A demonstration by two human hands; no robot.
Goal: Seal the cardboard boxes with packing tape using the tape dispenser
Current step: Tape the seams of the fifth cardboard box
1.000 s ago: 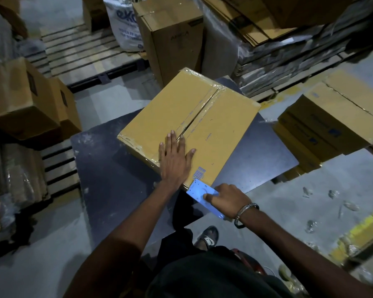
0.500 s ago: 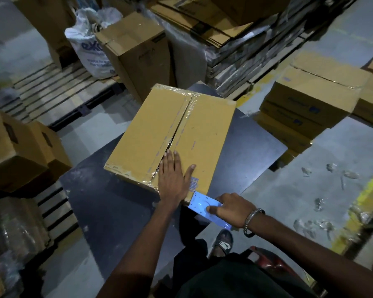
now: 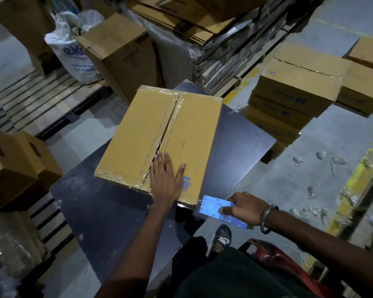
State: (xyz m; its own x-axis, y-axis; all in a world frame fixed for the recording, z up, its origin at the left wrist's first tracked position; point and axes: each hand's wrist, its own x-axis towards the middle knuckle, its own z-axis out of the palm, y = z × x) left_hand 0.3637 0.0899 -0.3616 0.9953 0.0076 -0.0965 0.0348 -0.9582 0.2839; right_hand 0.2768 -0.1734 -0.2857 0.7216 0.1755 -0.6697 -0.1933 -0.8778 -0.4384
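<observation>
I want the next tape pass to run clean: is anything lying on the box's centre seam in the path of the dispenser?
Yes: the left hand lies flat on the near end of the tan cardboard box, its fingers across the seam. The right hand holds the blue tape dispenser at the box's near right corner. Beyond the hand, nothing visible lies on the seam.

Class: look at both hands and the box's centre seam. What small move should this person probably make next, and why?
Probably bring the tape dispenser, gripped by the right hand off the box's near corner, to the seam's near end. The left hand presses the flaps flat there, where the seam gapes.
</observation>
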